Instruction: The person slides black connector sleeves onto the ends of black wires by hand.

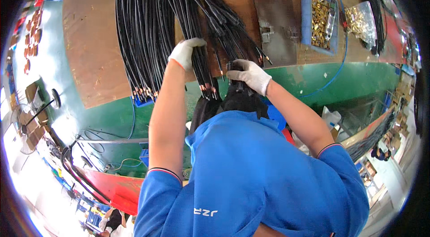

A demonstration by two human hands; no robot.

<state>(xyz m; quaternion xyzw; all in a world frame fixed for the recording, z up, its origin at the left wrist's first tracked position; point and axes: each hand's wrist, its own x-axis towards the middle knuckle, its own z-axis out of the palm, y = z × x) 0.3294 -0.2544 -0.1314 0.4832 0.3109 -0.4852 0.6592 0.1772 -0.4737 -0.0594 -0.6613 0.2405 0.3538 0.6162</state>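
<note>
Long black cables (145, 26) with bare copper ends lie in a thick bundle, running toward me over the brown board. My left hand (187, 52), in a white glove, is closed around a smaller bunch of black cables (202, 69) to the right of the thick bundle. The copper tips of that bunch hang past the board's near edge, close to my body. My right hand (250, 76), also gloved, is closed on the ends of another bunch of black cables (231, 68). Its fingers partly hide what they grip.
A blue tray (306, 22) of small brass fittings stands on the right, beside a clear bag (360, 22) of similar pieces. A dark metal plate (277, 29) lies left of the tray. A blue hose (344, 49) curves over the board's edge (313, 59). More cables (378, 13) lie far right.
</note>
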